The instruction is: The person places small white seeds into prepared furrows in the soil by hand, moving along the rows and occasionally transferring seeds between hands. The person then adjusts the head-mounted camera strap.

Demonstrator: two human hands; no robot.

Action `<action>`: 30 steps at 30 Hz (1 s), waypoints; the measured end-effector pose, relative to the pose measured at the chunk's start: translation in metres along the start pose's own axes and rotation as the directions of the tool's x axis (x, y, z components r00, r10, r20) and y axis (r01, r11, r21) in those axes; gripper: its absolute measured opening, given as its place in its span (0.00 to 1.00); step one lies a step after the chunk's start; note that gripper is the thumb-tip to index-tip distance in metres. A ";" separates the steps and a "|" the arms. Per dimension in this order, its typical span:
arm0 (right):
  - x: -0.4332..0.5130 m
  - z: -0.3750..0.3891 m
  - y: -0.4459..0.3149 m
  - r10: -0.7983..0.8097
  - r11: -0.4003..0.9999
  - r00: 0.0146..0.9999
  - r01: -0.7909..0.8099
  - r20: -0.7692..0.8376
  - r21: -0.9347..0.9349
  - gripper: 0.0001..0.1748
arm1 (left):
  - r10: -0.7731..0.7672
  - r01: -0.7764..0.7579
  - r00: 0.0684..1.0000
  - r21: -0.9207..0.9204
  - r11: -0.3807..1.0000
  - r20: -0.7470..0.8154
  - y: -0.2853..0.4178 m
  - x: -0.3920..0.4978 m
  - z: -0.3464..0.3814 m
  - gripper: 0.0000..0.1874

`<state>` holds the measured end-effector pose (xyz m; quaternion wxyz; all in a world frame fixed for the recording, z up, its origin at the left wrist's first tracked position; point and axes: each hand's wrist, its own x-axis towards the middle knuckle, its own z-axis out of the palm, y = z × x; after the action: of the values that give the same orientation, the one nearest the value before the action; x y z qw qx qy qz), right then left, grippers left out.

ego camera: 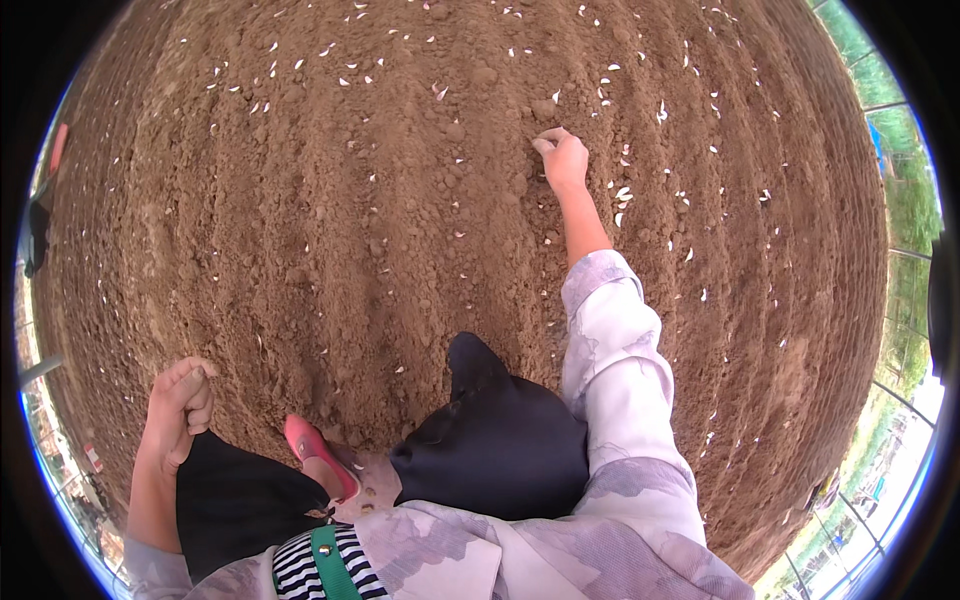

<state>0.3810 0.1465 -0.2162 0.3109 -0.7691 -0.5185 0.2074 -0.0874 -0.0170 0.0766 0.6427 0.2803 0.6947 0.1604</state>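
Brown tilled soil (pixel 420 247) with shallow parallel furrows fills the view, dotted with pale cloves that look like garlic. My right hand (pixel 564 156) reaches forward over a furrow with thumb and fingertips pinched together near the soil; whether a clove is between them is too small to tell. Beyond it lies a clove (pixel 556 97), and to its right is a small group of cloves (pixel 623 195). My left hand (pixel 182 397) is curled beside my left knee, its palm hidden, so its contents do not show.
My black-clad knee (pixel 495 442) and a pink shoe (pixel 321 454) are close to the furrows. A wire fence or frame with greenery (pixel 907 217) runs along the right edge. A red object (pixel 58 148) and a dark object (pixel 36 236) lie at the far left.
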 end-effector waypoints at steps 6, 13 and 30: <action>0.017 0.005 -0.006 -0.257 0.776 0.960 0.276 0.116 -0.567 0.06 | -0.018 0.018 0.997 -0.002 1.000 -0.072 -0.009 0.001 -0.007 0.06; 0.020 -0.008 -0.002 -0.156 0.970 0.986 0.143 -0.051 -0.199 0.10 | 0.000 -0.003 0.997 -0.030 1.000 -0.074 -0.006 -0.007 -0.013 0.06; 0.073 -0.013 -0.040 -0.348 0.664 0.928 0.342 0.130 -0.665 0.07 | -0.056 0.051 0.985 -0.034 0.998 -0.161 -0.029 -0.005 -0.032 0.06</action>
<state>0.3898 0.2212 -0.1793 0.0452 -0.7173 -0.6926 -0.0613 -0.1237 -0.0386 0.0672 0.5923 0.2380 0.7494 0.1759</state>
